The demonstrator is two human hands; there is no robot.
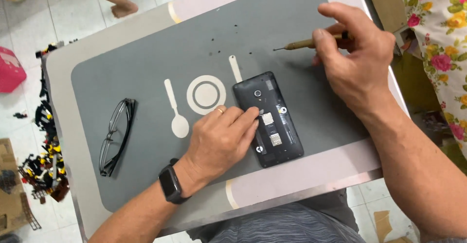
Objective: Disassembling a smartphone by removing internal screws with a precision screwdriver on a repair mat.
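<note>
Left hand (221,138), watch on wrist, lies flat with fingertips pressing the phone | opened black phone (268,119), back cover off, lies on the grey table mat (146,63) | right hand (357,58) pinches a slim screwdriver (306,43) above the mat | folded glasses (116,135) lie well left.
</note>
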